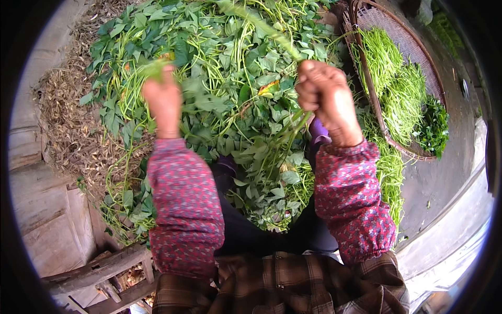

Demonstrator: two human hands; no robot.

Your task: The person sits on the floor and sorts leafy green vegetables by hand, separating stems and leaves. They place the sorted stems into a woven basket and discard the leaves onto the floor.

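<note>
My right hand [323, 94] is closed around a bundle of leafy green vine stems [292, 125]. Leaves hang below the fist, and blurred stems stick out above it to the upper left. My left hand [162, 100], blurred, is raised over the left part of the pile, with a blurred bit of green at its fingertips; whether it grips that cannot be told. Under and beyond both hands spreads a heap of green vines with broad pointed leaves [211, 59], a few of them yellow and red. More vines lie between my legs.
At the right, a round woven bamboo basket [425, 25] with a handle holds trimmed green stems [402, 98] and a dark leafy bunch [433, 125]. More stems [390, 176] lie beside it. Dry brown husks [74, 114] cover the left floor. A wooden slatted frame [113, 271] stands lower left.
</note>
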